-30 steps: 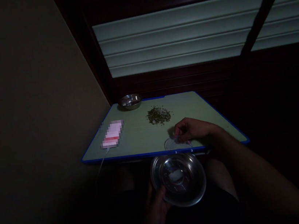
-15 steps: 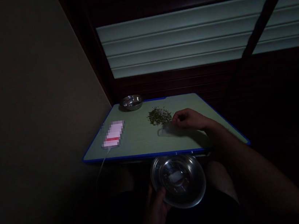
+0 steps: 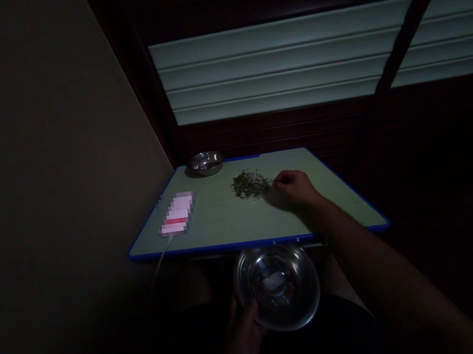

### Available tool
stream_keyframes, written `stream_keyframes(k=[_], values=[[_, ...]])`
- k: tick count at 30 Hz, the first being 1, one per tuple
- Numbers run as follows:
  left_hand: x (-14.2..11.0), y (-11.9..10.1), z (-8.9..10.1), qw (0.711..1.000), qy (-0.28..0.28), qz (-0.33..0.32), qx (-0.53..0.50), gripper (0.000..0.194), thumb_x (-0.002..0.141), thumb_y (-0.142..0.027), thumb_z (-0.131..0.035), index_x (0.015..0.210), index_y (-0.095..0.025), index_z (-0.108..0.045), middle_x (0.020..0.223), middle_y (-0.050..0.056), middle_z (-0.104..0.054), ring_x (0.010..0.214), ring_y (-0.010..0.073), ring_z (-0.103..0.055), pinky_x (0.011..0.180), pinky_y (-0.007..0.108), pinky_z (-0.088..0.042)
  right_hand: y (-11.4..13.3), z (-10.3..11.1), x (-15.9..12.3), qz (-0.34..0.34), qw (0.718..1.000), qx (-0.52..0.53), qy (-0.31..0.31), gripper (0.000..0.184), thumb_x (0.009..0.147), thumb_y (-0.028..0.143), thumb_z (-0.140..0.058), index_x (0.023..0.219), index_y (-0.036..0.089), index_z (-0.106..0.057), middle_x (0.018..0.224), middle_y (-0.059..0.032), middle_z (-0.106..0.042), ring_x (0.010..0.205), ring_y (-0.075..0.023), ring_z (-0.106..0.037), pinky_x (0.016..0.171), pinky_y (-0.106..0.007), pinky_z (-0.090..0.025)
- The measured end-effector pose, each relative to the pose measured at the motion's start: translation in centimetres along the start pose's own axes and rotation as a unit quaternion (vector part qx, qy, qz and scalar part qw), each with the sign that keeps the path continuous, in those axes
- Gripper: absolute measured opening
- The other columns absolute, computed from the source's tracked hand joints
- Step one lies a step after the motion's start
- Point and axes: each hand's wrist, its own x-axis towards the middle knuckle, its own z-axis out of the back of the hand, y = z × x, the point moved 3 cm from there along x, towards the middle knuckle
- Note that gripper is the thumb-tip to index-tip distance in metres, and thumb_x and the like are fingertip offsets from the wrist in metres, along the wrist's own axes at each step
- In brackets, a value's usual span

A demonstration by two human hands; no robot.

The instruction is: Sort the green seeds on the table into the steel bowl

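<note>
Holding a wide metal bowl (image 3: 307, 287) below the near edge of the worktop (image 3: 212, 226), over the lap: left hand (image 3: 245, 334), its fingers closed on the near-left rim, thumb over the lip. Bowl tipped a little, mouth up; pale patch at its bottom, reflection or contents, cannot tell which. Right hand (image 3: 298, 187) reaches in over the worktop, forearm coming from the lower right. Fingers pinched together on a thin see-through piece (image 3: 269, 185), which points at the right side of a loose heap of small green-brown bits (image 3: 245, 185). Piece too dim and blurred to make out its shape or whether it touches the heap. Heap lies on the worktop, around the middle and toward the back, dense at the centre, single bits strayed about its rim. Smaller metal bowl (image 3: 206, 171) stands upright at the back left corner. Phone (image 3: 179, 212) with lit, blurred screen lies near the left edge, white cable (image 3: 160, 265) hanging from it over the front. Worktop pale green, blue-edged. Light poor; pale slatted panels (image 3: 273, 62) in dark wood behind
</note>
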Motion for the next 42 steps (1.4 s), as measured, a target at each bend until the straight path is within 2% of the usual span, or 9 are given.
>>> stream_keyframes(k=[6,13,18,24,29,34,42], values=[[0.1,0.1,0.2,1.0,-0.012,0.002,-0.003,0.068,0.082,-0.035,-0.07,0.144,-0.036,-0.042,0.137,0.006,-0.064,0.131,0.031,-0.052,0.109,0.053,-0.038,0.0,-0.1,0.0,0.01,1.0,-0.025,0.014,0.015,0.066,0.029,-0.059,0.066,0.016,-0.067,0.065,-0.0035,-0.067,0.063,-0.0164,-0.058,0.064,-0.028,-0.044],[-0.1,0.0,0.1,0.999,-0.032,0.003,-0.007,0.073,0.076,-0.037,-0.076,0.142,-0.034,-0.047,0.134,0.007,-0.066,0.13,0.0324,-0.053,0.11,0.053,-0.038,0.2,-0.3,-0.2,0.003,0.999,-0.025,0.035,0.015,0.067,0.029,-0.06,0.067,0.016,-0.067,0.066,-0.0036,-0.067,0.063,-0.0159,-0.058,0.064,-0.028,-0.044],[-0.1,-0.1,-0.1,1.0,-0.023,0.001,-0.011,0.073,0.075,-0.037,-0.077,0.142,-0.034,-0.046,0.134,0.007,-0.066,0.131,0.0319,-0.052,0.11,0.052,-0.037,0.0,-0.6,-0.2,0.01,0.999,-0.004,0.05,0.016,0.067,0.032,-0.061,0.067,0.016,-0.066,0.064,-0.0024,-0.066,0.06,-0.0148,-0.055,0.061,-0.028,-0.043],[-0.1,-0.2,-0.2,1.0,-0.002,-0.004,-0.001,0.067,0.082,-0.036,-0.07,0.144,-0.036,-0.043,0.139,0.006,-0.062,0.132,0.0309,-0.051,0.11,0.052,-0.038,0.2,-0.9,-0.3,0.021,0.998,0.002,0.059,0.016,0.068,0.032,-0.062,0.066,0.016,-0.065,0.064,-0.0022,-0.066,0.062,-0.0149,-0.055,0.062,-0.027,-0.044],[-0.1,-0.1,0.0,1.0,-0.003,-0.008,0.004,0.059,0.085,-0.035,-0.067,0.14,-0.038,-0.049,0.134,0.004,-0.066,0.132,0.0317,-0.051,0.108,0.052,-0.039,0.7,-0.8,-0.6,0.025,0.997,-0.011,0.073,0.013,0.07,0.028,-0.062,0.067,0.016,-0.066,0.062,-0.001,-0.064,0.06,-0.0138,-0.054,0.061,-0.027,-0.043],[0.2,0.1,0.3,1.0,0.0,0.002,-0.001,0.064,0.083,-0.033,-0.069,0.142,-0.037,-0.045,0.134,0.005,-0.066,0.13,0.0298,-0.053,0.109,0.051,-0.038,0.4,-1.0,-0.5,0.027,0.997,-0.012,0.065,0.018,0.07,0.033,-0.062,0.067,0.016,-0.066,0.061,-0.001,-0.064,0.058,-0.0137,-0.053,0.059,-0.026,-0.041],[0.0,0.0,-0.1,1.0,-0.006,-0.004,-0.008,0.066,0.081,-0.034,-0.071,0.143,-0.034,-0.046,0.137,0.008,-0.063,0.135,0.0315,-0.048,0.11,0.051,-0.038,0.4,-0.8,-0.5,0.017,0.998,0.025,0.056,0.017,0.066,0.033,-0.062,0.066,0.016,-0.066,0.064,-0.0026,-0.066,0.062,-0.0151,-0.056,0.061,-0.027,-0.043]])
